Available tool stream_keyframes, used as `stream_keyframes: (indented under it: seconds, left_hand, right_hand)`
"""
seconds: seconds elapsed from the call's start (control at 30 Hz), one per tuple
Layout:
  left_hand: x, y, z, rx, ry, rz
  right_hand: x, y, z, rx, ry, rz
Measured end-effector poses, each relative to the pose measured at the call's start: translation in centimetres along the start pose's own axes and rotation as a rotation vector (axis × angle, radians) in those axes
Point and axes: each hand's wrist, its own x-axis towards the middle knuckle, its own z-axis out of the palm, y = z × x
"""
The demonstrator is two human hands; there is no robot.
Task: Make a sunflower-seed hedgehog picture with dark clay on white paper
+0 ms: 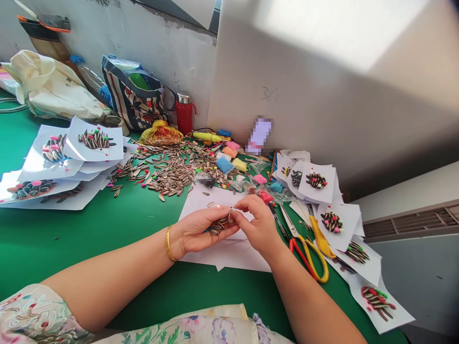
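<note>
A cluster of striped sunflower seeds (217, 227) rests in my left hand (196, 231), whose fingers curl under and around it; a bit of blue shows beneath the seeds. My right hand (261, 228) meets it from the right, thumb and forefinger pinched at the cluster's upper edge on what looks like a single sunflower seed (230, 213). Both hands hover over white paper sheets (244, 255) on the green table. Behind them spreads a loose pile of sunflower seeds (172, 167), with coloured clay lumps such as a blue one (224, 165) and a yellow one (239, 165).
Scissors (304, 248) with red and yellow handles and a yellow comb-like tool (321, 236) lie right of my right hand. Cards with seed figures are stacked left (95, 150) and right (319, 181). A red flask (184, 114), striped bag (138, 98) and phone (258, 136) stand behind.
</note>
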Motion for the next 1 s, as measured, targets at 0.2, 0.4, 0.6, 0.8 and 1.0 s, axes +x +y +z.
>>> stream_keyframes:
  seconds: [0.2,0.4,0.6,0.8,1.0]
  left_hand:
    - [0.2,0.0,-0.2,-0.035,0.014,0.062]
    - [0.1,0.2,-0.1,-0.044,-0.001,0.058]
    - [0.5,0.1,-0.5,-0.018,0.000,0.070]
    - [0.3,0.8,-0.2,-0.026,0.026,0.029]
    - [0.5,3.3,0.0,-0.132,0.153,0.158]
  right_hand:
    - [-0.1,-0.3,0.1,-0.025,-0.017,-0.064]
    - [-0.1,0.1,-0.1,-0.151,0.025,-0.063]
    - [-0.1,0.1,0.1,-0.176,0.010,-0.091]
    - [-0.1,0.1,-0.3,-0.139,0.053,-0.063]
    - [0.5,0.8,-1.8,-0.162,-0.157,0.194]
